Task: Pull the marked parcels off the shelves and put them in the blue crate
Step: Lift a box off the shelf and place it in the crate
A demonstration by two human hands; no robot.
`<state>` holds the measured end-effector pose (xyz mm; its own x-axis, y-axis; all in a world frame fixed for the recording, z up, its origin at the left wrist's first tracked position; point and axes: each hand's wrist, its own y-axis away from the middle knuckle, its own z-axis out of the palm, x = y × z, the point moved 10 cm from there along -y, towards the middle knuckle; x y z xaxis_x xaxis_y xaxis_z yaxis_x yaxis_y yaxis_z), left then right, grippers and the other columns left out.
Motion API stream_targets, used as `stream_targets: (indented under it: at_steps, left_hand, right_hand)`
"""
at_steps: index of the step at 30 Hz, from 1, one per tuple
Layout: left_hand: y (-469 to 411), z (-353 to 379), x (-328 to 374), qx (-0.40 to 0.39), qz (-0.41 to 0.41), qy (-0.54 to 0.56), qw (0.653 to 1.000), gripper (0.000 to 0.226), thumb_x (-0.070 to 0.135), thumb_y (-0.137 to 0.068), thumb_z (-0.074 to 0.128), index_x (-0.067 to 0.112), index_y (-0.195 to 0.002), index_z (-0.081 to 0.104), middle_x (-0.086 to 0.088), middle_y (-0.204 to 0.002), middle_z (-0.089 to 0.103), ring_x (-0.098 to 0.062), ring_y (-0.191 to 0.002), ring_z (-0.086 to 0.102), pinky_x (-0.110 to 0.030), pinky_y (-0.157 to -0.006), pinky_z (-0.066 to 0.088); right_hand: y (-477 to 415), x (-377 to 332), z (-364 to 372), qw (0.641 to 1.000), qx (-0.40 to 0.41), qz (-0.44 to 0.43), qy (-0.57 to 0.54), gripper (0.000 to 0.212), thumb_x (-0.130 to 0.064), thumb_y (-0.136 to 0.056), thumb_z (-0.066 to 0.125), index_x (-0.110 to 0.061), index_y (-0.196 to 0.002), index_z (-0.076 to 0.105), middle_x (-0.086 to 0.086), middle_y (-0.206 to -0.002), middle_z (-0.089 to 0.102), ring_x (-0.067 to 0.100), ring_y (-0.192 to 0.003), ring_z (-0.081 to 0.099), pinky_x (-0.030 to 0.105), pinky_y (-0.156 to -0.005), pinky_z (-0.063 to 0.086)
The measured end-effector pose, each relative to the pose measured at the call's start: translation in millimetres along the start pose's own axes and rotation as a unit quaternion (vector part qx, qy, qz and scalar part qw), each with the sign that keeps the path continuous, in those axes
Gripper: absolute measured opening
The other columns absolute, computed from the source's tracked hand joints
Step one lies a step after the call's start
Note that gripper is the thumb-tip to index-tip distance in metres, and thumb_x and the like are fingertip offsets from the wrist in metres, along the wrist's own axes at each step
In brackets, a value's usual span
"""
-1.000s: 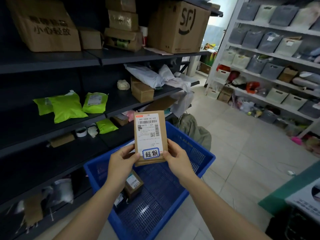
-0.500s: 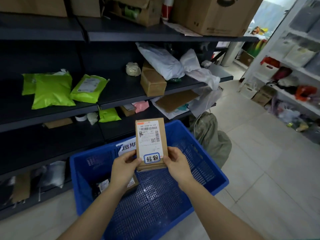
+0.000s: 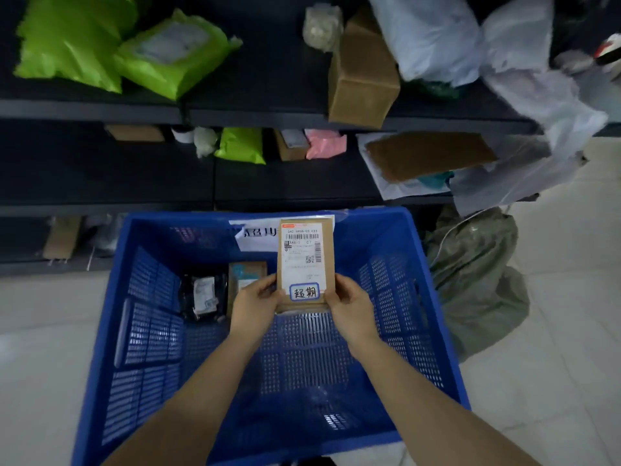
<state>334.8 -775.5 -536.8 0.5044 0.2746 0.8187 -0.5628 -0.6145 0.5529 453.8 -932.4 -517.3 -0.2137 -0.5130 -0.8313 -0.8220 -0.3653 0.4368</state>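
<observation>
Here the person holds a flat brown parcel [image 3: 304, 264] over the blue crate [image 3: 420, 297], label side up. The left hand [image 3: 255, 302] pinches its lower left edge and the right hand [image 3: 349, 306] pinches its lower right edge, thumbs on the front face, so the two hands sit close together with only the parcel between them. A white shipping label with a barcode covers most of the front, and a blue-bordered sticker [image 3: 304, 292] with handwritten characters sits at the bottom, between the thumbs.

Inside the crate, near its far left part, lie a black wrapped packet [image 3: 201, 297] and, just beside it, a small brown box [image 3: 245, 275], partly hidden by the left hand. A white paper sign [image 3: 255, 235] is fixed to the crate's far wall.

Behind the crate stand dark shelves [image 3: 100, 183]. The upper shelf carries two green mailer bags [image 3: 124, 52], a cardboard box [image 3: 363, 79] and white plastic bags [image 3: 433, 38]; the lower one has a smaller green bag [image 3: 240, 146] and a pink packet [image 3: 324, 144]. A grey-green sack [image 3: 477, 274] slumps on the floor right of the crate.
</observation>
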Motion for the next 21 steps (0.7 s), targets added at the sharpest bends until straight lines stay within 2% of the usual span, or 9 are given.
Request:
stream_targets:
  at_steps: [2,4,6,9,11,13,17,21]
  left_hand:
    - [-21,13,-20,0.012,-0.012,-0.017,1.0,0.039,0.007,-0.09,0.062,0.012,-0.128,0.061,-0.002,-0.113,0.069,-0.016,-0.099,0.065,-0.033,-0.088,0.054]
    - [-43,24,-43,0.015,-0.032,-0.034,0.999,0.037,0.01,-0.091,0.06,0.017,-0.127,0.062,0.001,-0.109,0.068,-0.014,-0.093,0.064,-0.027,-0.077,0.052]
    - [-69,35,-69,0.008,-0.036,-0.063,0.997,0.037,0.014,-0.091,0.06,0.022,-0.127,0.062,0.002,-0.109,0.069,-0.015,-0.093,0.065,-0.03,-0.073,0.053]
    - [-115,52,-111,0.0,-0.039,-0.105,0.994,0.031,0.012,-0.092,0.059,0.018,-0.122,0.066,0.002,-0.103,0.07,-0.02,-0.093,0.065,-0.043,-0.084,0.056]
    - [-144,57,-140,0.015,-0.043,-0.124,0.991,0.033,0.009,-0.094,0.057,0.013,-0.127,0.062,0.003,-0.113,0.067,-0.016,-0.092,0.061,-0.036,-0.082,0.053]
    - [-172,61,-173,0.029,-0.053,-0.14,0.988,0.039,0.01,-0.095,0.056,0.012,-0.135,0.054,0.004,-0.114,0.061,-0.012,-0.091,0.055,-0.028,-0.076,0.047]
    - [-222,76,-231,0.03,-0.019,-0.205,0.978,0.035,0.011,-0.098,0.049,0.017,-0.132,0.055,0.006,-0.1,0.062,-0.012,-0.078,0.056,-0.026,-0.061,0.046]
    - [-266,100,-293,0.0,0.007,-0.266,0.964,0.035,0.01,-0.096,0.049,0.015,-0.13,0.052,-0.003,-0.112,0.067,-0.017,-0.085,0.061,-0.026,-0.064,0.049]
  right_hand:
    - [-24,22,4,1.0,-0.012,0.004,0.006,0.03,-0.017,-0.094,0.059,-0.021,-0.124,0.063,-0.009,-0.111,0.065,0.008,-0.101,0.062,0.02,-0.087,0.05]
    - [-49,51,13,1.0,-0.018,0.019,0.004,0.031,-0.018,-0.094,0.06,-0.02,-0.125,0.062,-0.01,-0.11,0.065,0.008,-0.101,0.063,0.017,-0.084,0.049]
    - [-73,84,25,0.999,-0.025,0.036,-0.006,0.03,-0.017,-0.093,0.061,-0.02,-0.123,0.063,-0.01,-0.109,0.067,0.009,-0.1,0.064,0.014,-0.081,0.05]
    - [-115,138,47,0.998,-0.021,0.057,-0.017,0.025,-0.015,-0.093,0.061,-0.02,-0.117,0.066,-0.01,-0.104,0.068,0.007,-0.097,0.065,0.019,-0.083,0.051]
    - [-139,174,64,0.997,-0.026,0.072,-0.019,0.023,-0.015,-0.093,0.061,-0.022,-0.114,0.067,-0.014,-0.101,0.068,0.005,-0.094,0.064,0.022,-0.087,0.052]
    - [-162,209,82,0.996,-0.034,0.083,-0.02,0.022,-0.014,-0.093,0.06,-0.021,-0.113,0.067,-0.014,-0.1,0.067,0.005,-0.093,0.064,0.023,-0.087,0.051]
    - [-210,278,117,0.994,-0.035,0.106,-0.02,0.025,-0.012,-0.094,0.059,-0.016,-0.118,0.065,-0.011,-0.102,0.065,0.007,-0.092,0.061,0.022,-0.085,0.047]
    - [-251,340,141,0.992,-0.033,0.121,-0.007,0.03,-0.008,-0.093,0.059,-0.014,-0.122,0.064,-0.007,-0.106,0.065,0.009,-0.095,0.06,0.021,-0.084,0.046]
